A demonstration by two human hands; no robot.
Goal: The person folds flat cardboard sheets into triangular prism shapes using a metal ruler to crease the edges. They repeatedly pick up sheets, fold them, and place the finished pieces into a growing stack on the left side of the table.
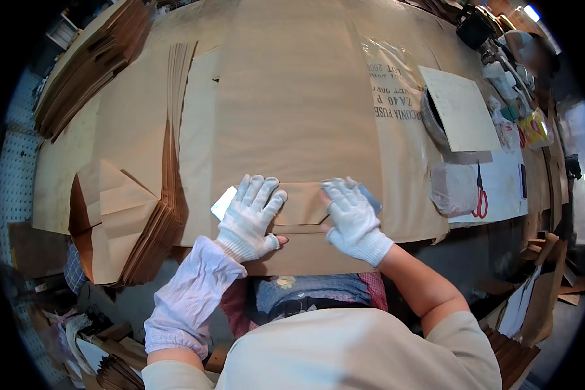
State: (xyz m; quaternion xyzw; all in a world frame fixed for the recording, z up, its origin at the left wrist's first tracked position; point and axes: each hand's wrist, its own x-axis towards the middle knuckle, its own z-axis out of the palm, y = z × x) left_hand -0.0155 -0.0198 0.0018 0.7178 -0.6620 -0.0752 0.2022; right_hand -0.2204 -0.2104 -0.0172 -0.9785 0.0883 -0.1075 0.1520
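A large brown paper sheet or bag (296, 117) lies lengthwise before me, its near end folded into a flap (297, 198) with slanted creases. Both my hands wear white knit gloves with the thumb tips bare. My left hand (250, 214) lies on the left side of the fold, fingers spread forward. On the right side, my right hand (354, 218) rests palm down, its fingers stretched out over the flap. A pale flat piece (223, 203) sticks out beside the left hand, and a blue-grey one (370, 198) beside the right; whether they join under the paper is hidden.
Folded brown bags (133, 214) are stacked at the left, with another pile (88, 65) behind. At the right are red-handled scissors (480, 195), a plastic-wrapped block (453, 188) and a pale board (460, 107) over a round container. Another person (533, 55) is at the far right.
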